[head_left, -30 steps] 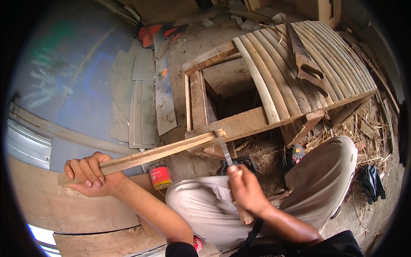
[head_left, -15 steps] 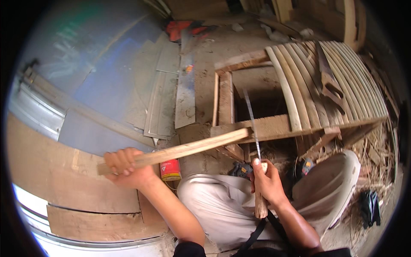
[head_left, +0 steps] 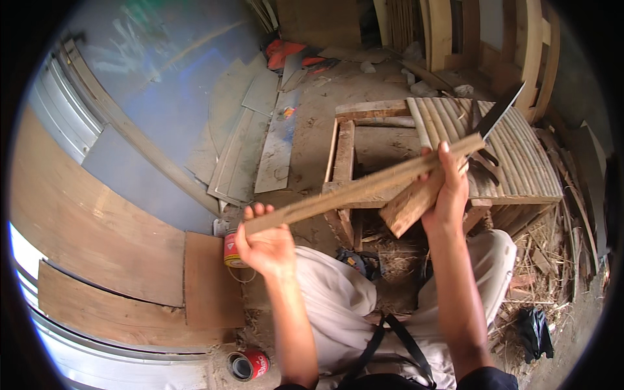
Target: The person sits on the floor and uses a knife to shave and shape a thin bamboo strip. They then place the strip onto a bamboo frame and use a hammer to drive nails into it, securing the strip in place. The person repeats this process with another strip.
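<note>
Steady the wooden strip [head_left: 364, 186], held by left hand [head_left: 273, 247] and right hand [head_left: 451, 195]; aim the wooden-handled knife [head_left: 497, 112], also right-gripped, safely far right.

The strip [head_left: 364, 186] spans from left hand [head_left: 270, 247] to right hand [head_left: 448, 195], before the slatted bench [head_left: 528, 156].

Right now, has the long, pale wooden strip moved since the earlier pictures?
Yes: the strip has shifted rightward and upward in view against the low, brown wooden bench; the strip's far end now overlaps the slatted top.
</note>
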Action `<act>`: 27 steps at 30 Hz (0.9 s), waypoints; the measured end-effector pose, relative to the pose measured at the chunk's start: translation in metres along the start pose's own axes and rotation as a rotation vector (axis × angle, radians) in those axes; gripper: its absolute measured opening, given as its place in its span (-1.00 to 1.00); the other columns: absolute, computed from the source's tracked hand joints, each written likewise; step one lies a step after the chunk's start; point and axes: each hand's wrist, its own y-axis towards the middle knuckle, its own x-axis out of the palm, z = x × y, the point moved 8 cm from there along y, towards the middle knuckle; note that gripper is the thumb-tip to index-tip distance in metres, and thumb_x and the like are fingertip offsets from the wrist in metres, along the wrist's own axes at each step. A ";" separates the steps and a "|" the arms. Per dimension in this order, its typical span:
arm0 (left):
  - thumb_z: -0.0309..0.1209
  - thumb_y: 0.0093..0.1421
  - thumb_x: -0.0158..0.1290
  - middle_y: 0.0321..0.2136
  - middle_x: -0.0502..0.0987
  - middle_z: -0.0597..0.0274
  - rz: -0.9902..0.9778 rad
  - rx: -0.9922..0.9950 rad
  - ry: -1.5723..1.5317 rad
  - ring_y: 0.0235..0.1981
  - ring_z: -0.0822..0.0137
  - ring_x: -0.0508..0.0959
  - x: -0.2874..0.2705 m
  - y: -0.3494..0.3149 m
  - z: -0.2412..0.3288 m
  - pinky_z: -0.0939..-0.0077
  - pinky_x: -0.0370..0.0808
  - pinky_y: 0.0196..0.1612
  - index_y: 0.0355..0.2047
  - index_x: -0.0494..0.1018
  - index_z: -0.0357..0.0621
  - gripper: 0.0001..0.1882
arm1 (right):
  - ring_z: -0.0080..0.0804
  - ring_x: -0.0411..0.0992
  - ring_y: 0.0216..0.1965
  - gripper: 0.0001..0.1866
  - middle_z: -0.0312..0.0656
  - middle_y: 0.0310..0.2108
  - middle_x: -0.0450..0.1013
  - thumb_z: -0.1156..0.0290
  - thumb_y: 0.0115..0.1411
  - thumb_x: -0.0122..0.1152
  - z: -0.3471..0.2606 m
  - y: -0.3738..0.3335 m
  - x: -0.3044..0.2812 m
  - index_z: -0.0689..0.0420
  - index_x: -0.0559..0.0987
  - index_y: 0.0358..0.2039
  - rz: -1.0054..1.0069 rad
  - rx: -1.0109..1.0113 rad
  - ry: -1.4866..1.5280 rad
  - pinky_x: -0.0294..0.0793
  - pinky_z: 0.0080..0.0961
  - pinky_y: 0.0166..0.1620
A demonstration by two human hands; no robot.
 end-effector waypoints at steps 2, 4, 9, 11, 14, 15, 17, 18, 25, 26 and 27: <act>-0.17 0.33 -0.09 -0.09 0.52 0.10 0.070 0.220 0.304 -0.06 0.19 0.48 0.015 0.016 0.038 0.25 0.36 0.10 0.00 0.41 -0.17 -0.62 | -0.52 0.41 -0.51 -0.67 -0.09 -0.32 0.54 0.23 0.22 0.33 -0.034 0.011 0.012 0.16 0.43 -0.19 -0.102 -0.093 -0.107 0.49 -0.51 -0.41; -0.12 0.38 -0.19 -0.01 0.49 0.03 -0.051 0.370 0.593 0.02 0.19 0.46 0.066 0.024 0.052 0.17 0.36 0.13 0.09 0.35 -0.20 -0.54 | -0.52 0.43 -0.51 -0.69 -0.09 -0.34 0.56 0.28 0.22 0.33 -0.060 0.017 0.031 0.17 0.44 -0.17 -0.232 -0.169 -0.213 0.51 -0.53 -0.43; 0.09 0.39 -0.20 0.11 0.45 0.03 -1.040 0.097 0.817 0.12 0.23 0.45 0.246 -0.027 -0.079 0.17 0.46 0.06 0.19 0.30 -0.20 -0.36 | -0.56 0.47 -0.52 -0.75 -0.25 -0.44 0.55 0.43 0.16 0.37 -0.074 -0.005 0.095 0.20 0.49 -0.22 -0.557 -0.339 -0.403 0.48 -0.62 -0.47; 0.14 0.39 -0.20 0.01 0.53 0.10 -1.258 -0.099 0.820 0.04 0.30 0.52 0.280 -0.052 -0.114 0.31 0.46 0.08 0.10 0.41 -0.22 -0.35 | -0.59 0.47 -0.49 -0.75 -0.28 -0.45 0.53 0.42 0.15 0.39 -0.068 -0.013 0.116 0.22 0.50 -0.24 -0.659 -0.329 -0.512 0.48 -0.61 -0.45; 0.04 0.41 -0.13 -0.10 0.60 0.12 -1.246 -0.144 0.755 -0.07 0.36 0.58 0.304 -0.056 -0.115 0.45 0.50 0.04 -0.01 0.53 -0.26 -0.43 | -0.65 0.44 -0.45 -0.76 -0.35 -0.46 0.49 0.41 0.13 0.40 -0.080 -0.005 0.130 0.24 0.51 -0.30 -0.589 -0.424 -0.508 0.46 -0.60 -0.40; -0.01 0.40 -0.08 -0.11 0.61 0.12 -1.257 0.038 0.791 -0.10 0.37 0.59 0.310 -0.058 -0.106 0.46 0.51 0.02 -0.02 0.53 -0.27 -0.48 | -0.66 0.43 -0.45 -0.76 -0.35 -0.46 0.49 0.40 0.13 0.39 -0.086 -0.003 0.137 0.24 0.51 -0.31 -0.618 -0.460 -0.456 0.45 -0.60 -0.40; -0.16 0.36 0.07 -0.13 0.62 0.09 -1.229 0.173 0.832 -0.14 0.35 0.62 0.317 -0.054 -0.097 0.46 0.54 -0.01 -0.03 0.54 -0.29 -0.59 | -0.66 0.45 -0.42 -0.72 -0.34 -0.45 0.51 0.36 0.14 0.41 -0.084 0.004 0.144 0.25 0.52 -0.27 -0.604 -0.419 -0.581 0.47 -0.60 -0.38; -0.16 0.36 0.07 -0.12 0.62 0.06 -1.181 0.176 0.826 -0.13 0.32 0.62 0.316 -0.050 -0.092 0.44 0.55 0.00 -0.04 0.54 -0.30 -0.59 | -0.65 0.47 -0.40 -0.68 -0.33 -0.43 0.53 0.32 0.13 0.44 -0.082 0.003 0.149 0.25 0.53 -0.25 -0.641 -0.381 -0.517 0.48 -0.61 -0.35; -0.14 0.36 0.07 -0.58 0.28 0.43 -0.761 0.355 0.490 -0.64 0.59 0.24 0.329 0.004 -0.010 0.66 0.22 -0.57 0.00 0.37 -0.15 -0.62 | -0.64 0.51 -0.41 -0.55 -0.24 -0.36 0.57 0.19 0.20 0.40 -0.088 -0.019 0.130 0.24 0.51 -0.06 -0.639 -0.450 -0.766 0.50 -0.65 -0.46; -0.15 0.38 0.04 -0.59 0.23 0.45 -0.749 0.361 0.477 -0.65 0.60 0.19 0.326 0.008 -0.002 0.66 0.18 -0.57 0.00 0.37 -0.14 -0.64 | -0.57 0.50 -0.38 -0.53 -0.18 -0.38 0.56 0.14 0.20 0.38 -0.081 -0.025 0.113 0.26 0.52 -0.09 -0.628 -0.349 -0.787 0.49 -0.54 -0.36; -0.17 0.40 0.00 -0.60 0.18 0.47 -0.737 0.361 0.469 -0.67 0.60 0.15 0.321 0.010 0.002 0.67 0.14 -0.58 0.01 0.36 -0.14 -0.66 | -0.55 0.49 -0.37 -0.53 -0.17 -0.41 0.56 0.11 0.21 0.37 -0.070 -0.035 0.095 0.25 0.52 -0.10 -0.620 -0.261 -0.776 0.48 -0.49 -0.32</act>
